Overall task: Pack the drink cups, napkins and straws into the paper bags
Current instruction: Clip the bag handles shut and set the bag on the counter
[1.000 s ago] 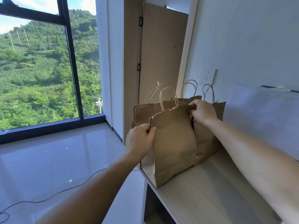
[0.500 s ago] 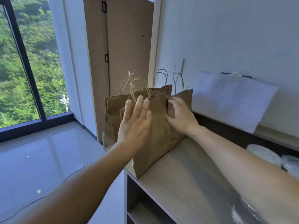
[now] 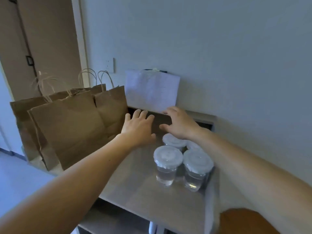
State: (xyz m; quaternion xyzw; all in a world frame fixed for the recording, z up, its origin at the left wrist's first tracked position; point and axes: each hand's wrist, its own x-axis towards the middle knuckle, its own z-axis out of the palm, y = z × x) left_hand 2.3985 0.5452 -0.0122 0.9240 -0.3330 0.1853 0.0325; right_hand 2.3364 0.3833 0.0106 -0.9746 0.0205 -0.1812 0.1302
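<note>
Fingers of left hand (image 3: 138, 128) spread, empty, right hand (image 3: 181, 124) fingers splayed, also empty

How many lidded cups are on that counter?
4. Front-left cup and front-right cup stand side by side; back-left cup and back-right cup sit behind them, partly hidden by the right arm. Others may be hidden.

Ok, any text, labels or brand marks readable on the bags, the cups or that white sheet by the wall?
No text here can be read.
Paper bags: plain brown, no print showing.
Drink cups: no label visible on the lids or sides.
White sheet: faint marks only, too blurred to read.
</note>
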